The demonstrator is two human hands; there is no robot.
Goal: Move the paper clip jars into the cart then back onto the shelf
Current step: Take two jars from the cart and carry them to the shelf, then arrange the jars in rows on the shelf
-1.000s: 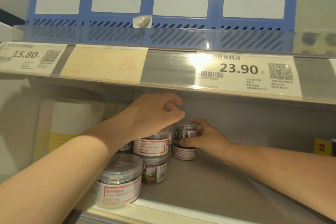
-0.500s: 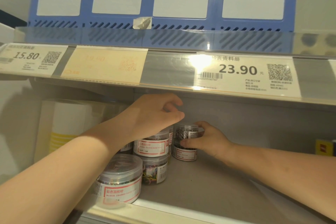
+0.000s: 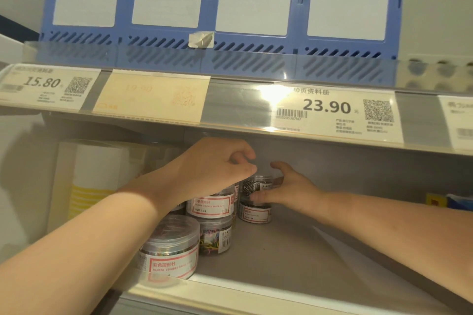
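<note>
Several clear paper clip jars stand on the grey shelf [image 3: 294,258]. A front jar [image 3: 170,248] of coloured clips sits at the shelf lip. Behind it, a red-labelled jar [image 3: 211,206] is stacked on another jar [image 3: 216,238]. To the right, an upper jar [image 3: 256,184] of dark metal clips rests on a lower jar [image 3: 254,213]. My left hand [image 3: 215,166] hovers over the red-labelled jar with fingers loosely curled around nothing. My right hand [image 3: 289,192] is beside the upper dark jar, fingers spread, its thumb at the seam between the two jars.
A white and yellow box [image 3: 97,179] stands at the shelf's left end. The price-tag rail [image 3: 332,112] hangs low, just above both hands. A blue file organiser [image 3: 217,7] fills the shelf above. A yellow and blue packet [image 3: 440,201] lies far right.
My right hand, closed around the upper dark jar before, has spread its fingers away from it. My left hand has stayed above the red-labelled jar.
</note>
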